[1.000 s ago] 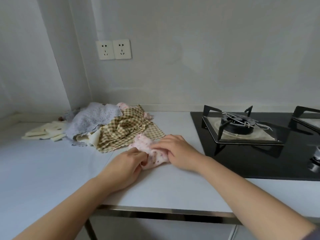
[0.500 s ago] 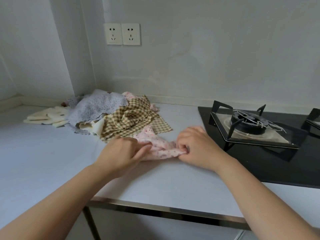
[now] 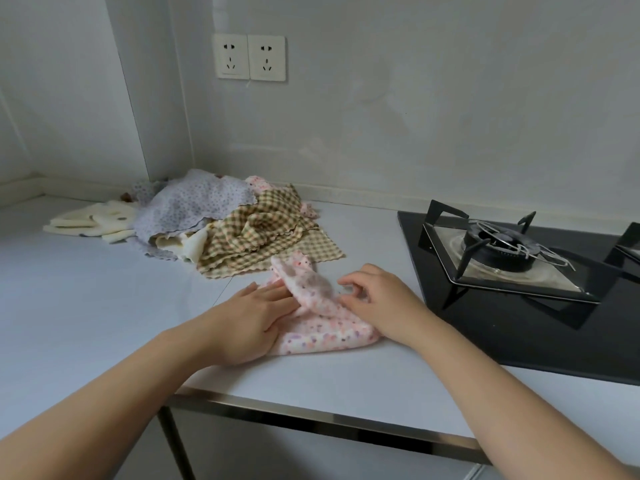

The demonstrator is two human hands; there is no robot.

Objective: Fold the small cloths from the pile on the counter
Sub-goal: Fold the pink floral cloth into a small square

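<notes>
Pink cloth (image 3: 325,327) lies bunched on the counter (image 3: 86,306) between my two hands, with the pile (image 3: 221,223) well beyond my fingertips. My left hand (image 3: 249,320) lies flat, its fingers straight and pressing the cloth's left side. A loose flap rises just past those fingertips. My right hand (image 3: 377,306) has curled fingers, and the thumb and fingers seem to pinch the flap's right edge. To fold cleanly, I judge the left fingers should pin as an anchor. The right should draw its pinched edge away from them until the flap is taut, then lay it down edge to edge. The stove (image 3: 519,271) sits just outside my right knuckles, so I'd pull no farther that way.
</notes>
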